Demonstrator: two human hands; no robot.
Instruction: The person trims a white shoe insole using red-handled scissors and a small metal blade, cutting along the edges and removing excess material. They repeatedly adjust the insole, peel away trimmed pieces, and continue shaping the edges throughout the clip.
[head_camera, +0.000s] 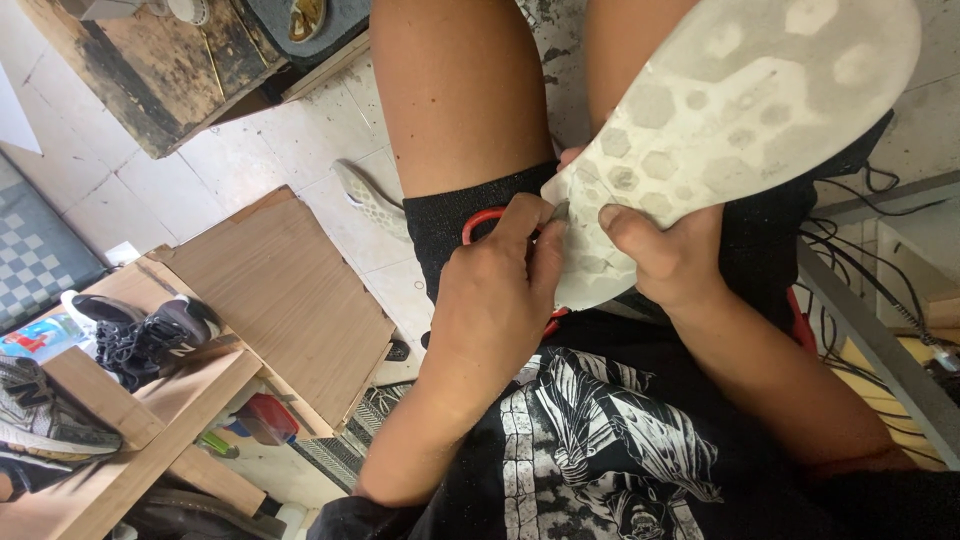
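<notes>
A worn whitish shoe sole (740, 100) with a hexagon tread is held up over my lap, tread side facing me. My right hand (670, 255) grips its lower edge, thumb pressed on the tread. My left hand (500, 290) is closed around a red-handled tool (480, 220), apparently scissors, and the tool's tip touches the sole's heel edge near my thumb. Most of the tool is hidden under my fingers. Both bare knees and black shorts lie under the sole.
A second pale sole (365, 195) lies on the tiled floor. At the left stands a low wooden shelf (290, 290) with a black sneaker (150, 335) and a grey sneaker (50, 420). Black cables (850, 270) run along a grey rail on the right.
</notes>
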